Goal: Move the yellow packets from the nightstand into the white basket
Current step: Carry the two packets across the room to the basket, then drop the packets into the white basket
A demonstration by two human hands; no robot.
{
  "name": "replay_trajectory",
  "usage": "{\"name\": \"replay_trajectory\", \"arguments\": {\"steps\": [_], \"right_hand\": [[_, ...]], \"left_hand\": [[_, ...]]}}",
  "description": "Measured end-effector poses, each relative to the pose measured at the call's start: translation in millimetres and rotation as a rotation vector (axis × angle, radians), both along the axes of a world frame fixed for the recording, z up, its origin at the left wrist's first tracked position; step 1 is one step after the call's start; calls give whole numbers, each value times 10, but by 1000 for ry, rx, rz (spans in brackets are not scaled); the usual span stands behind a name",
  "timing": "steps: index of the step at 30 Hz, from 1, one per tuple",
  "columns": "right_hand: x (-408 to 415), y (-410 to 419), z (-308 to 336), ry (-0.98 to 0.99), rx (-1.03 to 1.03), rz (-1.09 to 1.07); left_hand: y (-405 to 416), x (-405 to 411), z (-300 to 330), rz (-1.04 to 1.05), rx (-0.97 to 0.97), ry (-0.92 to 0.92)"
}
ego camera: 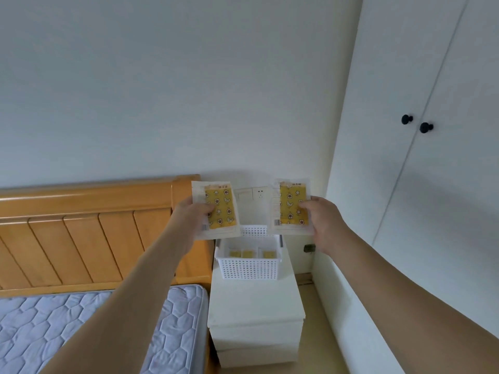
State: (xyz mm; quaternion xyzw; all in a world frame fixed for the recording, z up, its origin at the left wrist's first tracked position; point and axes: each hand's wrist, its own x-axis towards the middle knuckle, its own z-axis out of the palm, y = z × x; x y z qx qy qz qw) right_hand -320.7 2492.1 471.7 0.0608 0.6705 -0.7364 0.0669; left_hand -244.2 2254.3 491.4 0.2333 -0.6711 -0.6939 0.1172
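Landmark: everything here is placed against the white basket [249,261], which sits on the nightstand [256,298] surface, pushed toward the back, close to the wall.
Left hand: the left hand [190,215] is up above the basket and off to its left, fingers curled round the edge of one yellow packet [220,209], held upright and facing the camera.
Right hand: the right hand [322,221] mirrors it, above the basket and to its right, pinching a second yellow packet [293,207] by its right edge, also upright.
In the basket: three or so packets [252,254] show inside, standing in a row against the near wall.
Left on the surface: in front of the basket the nightstand top shows no packets; behind it I cannot tell.
Step in hand: looks like the carry, both packets lifted and neither yet over the opening.
Next move: my read is that both hands need to come inward and down toward the basket mouth, then loosen the fingers so each packet drops in beside the row.
Watch for: the two packets are apart now; converging on one opening, they could collide or catch the rim.
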Motion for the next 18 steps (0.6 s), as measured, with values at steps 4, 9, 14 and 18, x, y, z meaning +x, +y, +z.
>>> {"name": "replay_trajectory", "arguments": {"steps": [4, 9, 14, 18], "right_hand": [[-814, -341, -263, -51, 58, 7], [-1840, -735, -730, -123, 160, -38], [-2676, -1111, -1312, -286, 211, -47], [-3078, -1255, -1824, -407, 239, -7]], "left_hand": [[-354, -863, -331, 17, -19, -57], [-736, -2046, -967, -24, -7, -155], [-1045, -3089, -1667, -83, -61, -309], [-1062, -3594, -2255, -94, -239, -417]]}}
